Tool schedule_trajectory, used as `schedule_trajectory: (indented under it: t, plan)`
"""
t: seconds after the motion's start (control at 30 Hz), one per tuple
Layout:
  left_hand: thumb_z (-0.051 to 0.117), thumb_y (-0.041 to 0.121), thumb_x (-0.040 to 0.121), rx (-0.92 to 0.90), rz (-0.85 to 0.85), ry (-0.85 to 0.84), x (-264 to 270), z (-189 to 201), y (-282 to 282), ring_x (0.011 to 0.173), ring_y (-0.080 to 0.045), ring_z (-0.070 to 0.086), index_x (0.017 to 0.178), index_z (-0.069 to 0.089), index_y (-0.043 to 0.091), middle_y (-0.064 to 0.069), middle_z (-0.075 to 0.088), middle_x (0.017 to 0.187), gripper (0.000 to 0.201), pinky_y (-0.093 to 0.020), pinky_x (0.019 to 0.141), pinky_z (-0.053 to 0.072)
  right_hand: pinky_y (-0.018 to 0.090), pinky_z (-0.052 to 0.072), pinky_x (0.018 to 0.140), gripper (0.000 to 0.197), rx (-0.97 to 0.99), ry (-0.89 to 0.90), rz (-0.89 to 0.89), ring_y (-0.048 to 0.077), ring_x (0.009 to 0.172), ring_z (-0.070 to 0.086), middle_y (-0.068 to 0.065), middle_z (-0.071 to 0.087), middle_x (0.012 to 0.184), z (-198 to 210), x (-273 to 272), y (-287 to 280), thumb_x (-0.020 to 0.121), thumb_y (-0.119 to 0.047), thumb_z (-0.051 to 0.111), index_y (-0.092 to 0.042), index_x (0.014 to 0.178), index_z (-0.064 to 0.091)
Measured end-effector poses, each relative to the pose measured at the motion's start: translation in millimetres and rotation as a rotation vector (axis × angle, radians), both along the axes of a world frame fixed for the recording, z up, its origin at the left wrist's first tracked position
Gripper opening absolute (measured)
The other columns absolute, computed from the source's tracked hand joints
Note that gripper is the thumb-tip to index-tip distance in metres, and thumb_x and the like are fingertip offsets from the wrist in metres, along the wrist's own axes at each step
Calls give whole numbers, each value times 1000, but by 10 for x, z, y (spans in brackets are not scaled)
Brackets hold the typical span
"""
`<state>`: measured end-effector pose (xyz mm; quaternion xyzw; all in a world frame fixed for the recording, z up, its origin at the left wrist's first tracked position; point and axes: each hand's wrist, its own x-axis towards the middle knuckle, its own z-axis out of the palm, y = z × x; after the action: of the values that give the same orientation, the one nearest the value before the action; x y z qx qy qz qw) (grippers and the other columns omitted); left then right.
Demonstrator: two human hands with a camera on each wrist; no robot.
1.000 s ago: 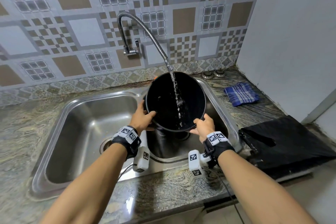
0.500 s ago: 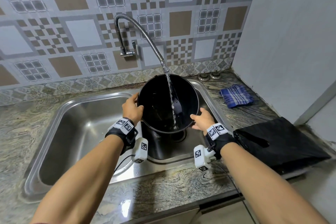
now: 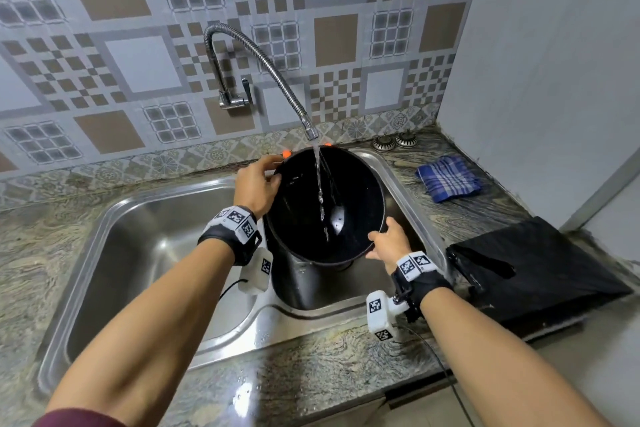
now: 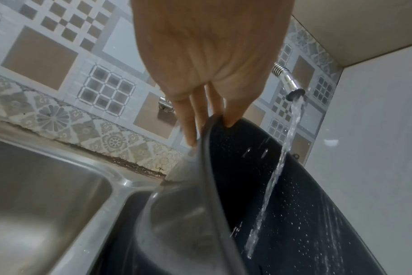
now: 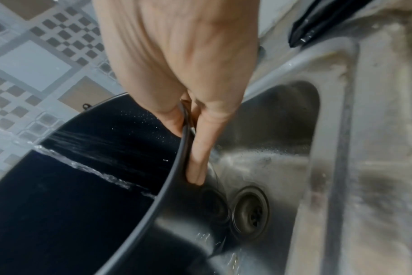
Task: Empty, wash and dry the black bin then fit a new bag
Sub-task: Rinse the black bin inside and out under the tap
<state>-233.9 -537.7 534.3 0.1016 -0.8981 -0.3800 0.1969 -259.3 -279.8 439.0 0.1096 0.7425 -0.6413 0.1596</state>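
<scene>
The round black bin (image 3: 294,208) stands tilted toward me in the right sink bowl, under the running tap spout (image 3: 310,131). Water streams onto its wet inner wall (image 4: 306,214). My left hand (image 3: 258,184) grips the bin's far left rim, thumb inside and fingers (image 4: 189,128) outside. My right hand (image 3: 389,241) pinches the near right rim (image 5: 176,167), thumb inside and fingers (image 5: 200,158) along the outer wall. A folded black bag (image 3: 540,267) lies on the counter to the right.
The steel double sink (image 3: 145,246) has its left bowl beside the bin, and the right bowl's drain (image 5: 249,210) shows below the bin. A blue checked cloth (image 3: 448,177) lies at the back right near two metal strainers (image 3: 394,140). The white wall (image 3: 554,80) is close on the right.
The bin has turned in my hands. My left hand has shifted from the near left rim up to the far left rim, and my right hand stays on the near right rim.
</scene>
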Motion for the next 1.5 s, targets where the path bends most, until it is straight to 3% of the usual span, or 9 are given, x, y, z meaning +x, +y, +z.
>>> schedule_trajectory:
  t: [0.17,0.33,0.43,0.6,0.77,1.0,1.23,1.4,1.5]
  plan:
    - [68,22,88,94,-10,-220,184,-88,149,117,-29,60,148,36,20,-10,61,132,68,-38,100,50,45,59,76,38,-190,-112,-96,31,103,62,13,58,125,-88,74,-54,91,7,47,-14,122,51]
    - [61,3,82,260,53,-304,368,-306,286,91,-35,66,148,31,33,-7,58,112,79,-46,61,62,51,60,69,29,-267,-139,-93,42,99,65,26,59,120,-15,129,-114,87,12,43,-1,112,50]
    - [50,1,75,235,137,-196,363,-344,261,96,-39,65,141,45,32,-14,64,115,73,-51,75,60,40,61,60,33,-280,-182,5,41,100,65,24,61,118,82,215,-111,91,13,44,2,121,48]
    - [53,0,78,53,234,-152,268,-268,141,108,-40,63,132,58,21,-18,69,113,58,-48,96,51,48,57,84,18,47,-195,156,37,101,64,17,59,108,262,86,-11,93,-13,61,-5,103,48]
    - [50,-1,81,-79,236,-182,195,-184,5,114,-44,57,135,56,24,-19,68,117,60,-48,100,47,48,58,82,55,227,61,200,29,109,62,4,59,121,356,-167,63,88,-19,65,-18,139,42]
    - [52,-2,82,-150,158,-67,-1,-49,7,110,-36,63,130,60,27,-8,71,118,57,-49,93,52,32,57,58,42,269,166,228,20,66,61,4,66,94,398,-160,51,89,-1,55,-29,121,53]
    - [60,1,86,46,32,26,0,67,110,104,-19,68,120,66,12,-8,72,112,36,-29,96,51,38,59,64,44,12,36,-66,32,88,68,5,69,96,96,4,-31,83,5,51,-24,114,64]
    - [69,32,82,99,89,-170,202,-181,153,120,-27,59,141,47,22,-8,63,131,64,-45,104,47,34,51,59,54,-328,-111,-273,29,99,58,9,59,108,29,220,-91,88,15,44,-7,138,46]
    - [73,46,75,258,67,-267,325,-272,258,116,-29,59,145,37,30,-3,57,130,80,-49,85,57,36,54,54,54,-446,-182,-331,37,106,58,18,57,126,-16,276,-143,88,17,40,-9,135,45]
